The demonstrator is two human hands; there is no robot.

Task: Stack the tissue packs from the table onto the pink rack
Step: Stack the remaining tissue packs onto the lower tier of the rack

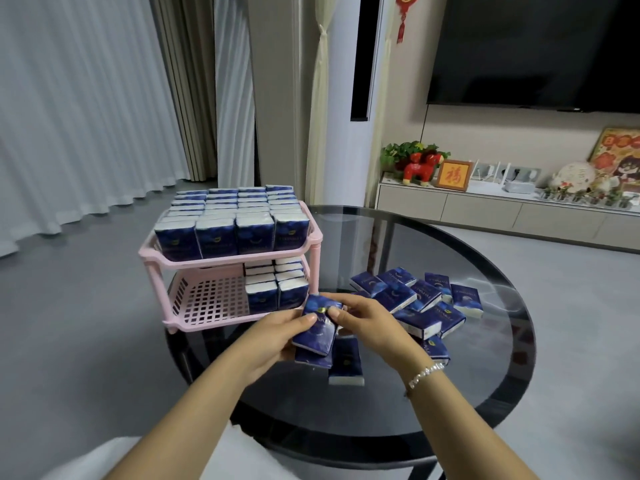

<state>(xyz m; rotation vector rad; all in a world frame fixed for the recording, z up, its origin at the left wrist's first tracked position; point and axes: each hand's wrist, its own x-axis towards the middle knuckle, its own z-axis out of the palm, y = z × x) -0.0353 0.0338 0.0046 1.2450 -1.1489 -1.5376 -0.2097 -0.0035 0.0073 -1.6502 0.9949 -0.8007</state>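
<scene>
Wall-mounted dark TV (540,46) at upper right. Low white cabinet (485,211) beneath it carries a red animal figurine (420,168), green plant (405,150), framed character plaque (453,175), white router (519,183). Red knot ornament (403,15) hangs on the wall. Pale curtains (86,98) at left; grey floor (69,306).

The left hand (277,332) covers part of the lower held tissue pack (311,358). Pack lettering is too blurred to read. The television (540,46) is cut off at the frame's top and right edges.
</scene>
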